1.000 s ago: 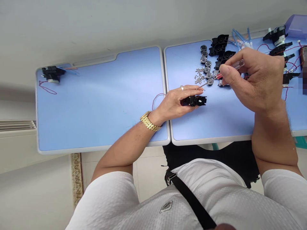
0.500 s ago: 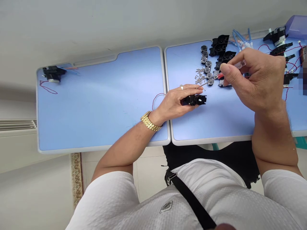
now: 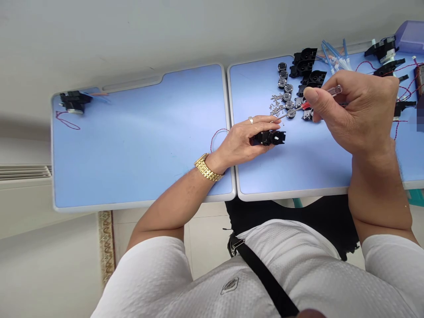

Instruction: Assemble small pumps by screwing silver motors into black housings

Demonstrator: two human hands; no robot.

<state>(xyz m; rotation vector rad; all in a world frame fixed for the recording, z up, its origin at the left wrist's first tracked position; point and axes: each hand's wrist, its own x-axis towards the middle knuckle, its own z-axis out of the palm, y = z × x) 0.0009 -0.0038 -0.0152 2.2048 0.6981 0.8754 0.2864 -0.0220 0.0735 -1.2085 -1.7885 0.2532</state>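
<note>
My left hand (image 3: 243,140) is closed around a small black motor housing (image 3: 270,138) that rests on the right blue table (image 3: 298,159); a red wire (image 3: 217,134) loops out from under the hand. My right hand (image 3: 353,110) grips a small screwdriver (image 3: 306,104) with a clear and red handle, its metal tip pointing left into a heap of tiny screws (image 3: 274,106). The tip is just above and right of the housing.
A column of round metal motors (image 3: 285,86) and black housings (image 3: 303,62) lie behind the screws. Blue-handled swabs (image 3: 333,55), more black assemblies with red wires (image 3: 394,70) and a purple box (image 3: 410,37) sit at the far right. One finished assembly (image 3: 73,101) lies on the left blue table (image 3: 139,141).
The screwdriver's handle has shifted slightly in my right fingers; the tip stays at the screws. My left hand and the housing have not moved.
</note>
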